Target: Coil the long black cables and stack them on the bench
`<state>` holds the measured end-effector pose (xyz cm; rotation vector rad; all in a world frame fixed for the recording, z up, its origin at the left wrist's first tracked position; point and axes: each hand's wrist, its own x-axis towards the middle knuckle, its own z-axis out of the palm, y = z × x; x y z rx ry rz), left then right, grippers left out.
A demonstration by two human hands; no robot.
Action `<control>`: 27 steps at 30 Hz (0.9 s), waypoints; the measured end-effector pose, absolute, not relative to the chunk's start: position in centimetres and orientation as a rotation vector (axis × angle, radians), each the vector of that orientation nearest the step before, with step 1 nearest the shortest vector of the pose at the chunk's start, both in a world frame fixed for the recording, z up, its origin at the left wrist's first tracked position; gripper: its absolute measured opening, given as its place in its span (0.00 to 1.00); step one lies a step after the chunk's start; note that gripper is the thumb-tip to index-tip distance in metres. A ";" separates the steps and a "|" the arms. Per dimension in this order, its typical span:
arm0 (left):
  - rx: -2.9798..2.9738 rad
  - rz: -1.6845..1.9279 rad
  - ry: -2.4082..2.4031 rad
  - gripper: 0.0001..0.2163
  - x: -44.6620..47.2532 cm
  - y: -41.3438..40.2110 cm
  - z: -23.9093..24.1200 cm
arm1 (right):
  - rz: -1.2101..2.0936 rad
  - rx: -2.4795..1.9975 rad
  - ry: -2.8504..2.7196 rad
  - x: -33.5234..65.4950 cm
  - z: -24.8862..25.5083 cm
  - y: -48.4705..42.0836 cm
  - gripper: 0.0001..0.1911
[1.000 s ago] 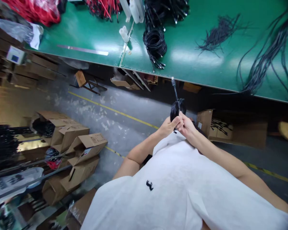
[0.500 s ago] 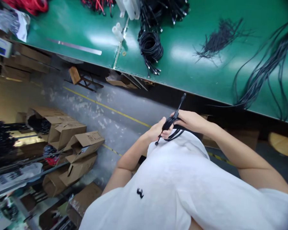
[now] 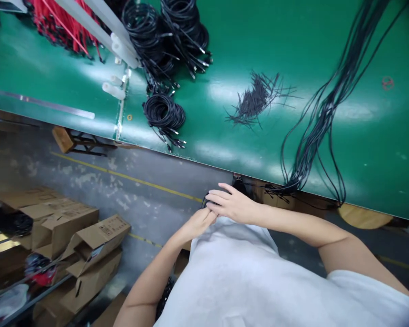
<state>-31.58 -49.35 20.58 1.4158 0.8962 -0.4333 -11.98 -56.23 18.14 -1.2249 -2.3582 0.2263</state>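
Observation:
My two hands meet in front of my white shirt, just below the near edge of the green table point(image 3: 225, 154). My right hand point(image 3: 232, 204) lies over a small black cable bundle point(image 3: 239, 185), its fingers curled and pointing left; only a bit of the cable shows behind it. My left hand point(image 3: 198, 222) is closed underneath, touching the right hand's fingertips. What the left hand grips is hidden.
On the table lie a coiled black cable point(image 3: 164, 113), more black coils point(image 3: 167, 32), a heap of short black ties point(image 3: 255, 97), long loose black cables point(image 3: 327, 113), red wires point(image 3: 57, 27) and white tubes point(image 3: 116, 45). Open cardboard boxes point(image 3: 85, 245) stand on the floor at left.
The view has swung up and left over the table. The cable bundle, held upright a second ago, has been lowered and is now mostly covered by my right hand.

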 end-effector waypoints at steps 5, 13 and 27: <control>1.100 -0.315 0.824 0.21 -30.1 -48.5 20.6 | 0.261 -1.022 -2.376 -9.8 16.4 -54.2 0.12; 0.836 -0.351 0.655 0.30 -27.9 -46.9 20.9 | 0.697 -0.798 -2.352 -5.9 16.7 -52.3 0.20; 0.791 -0.333 0.593 0.32 -25.2 -46.3 21.4 | 0.577 -0.749 -2.153 -3.5 16.6 -51.5 0.21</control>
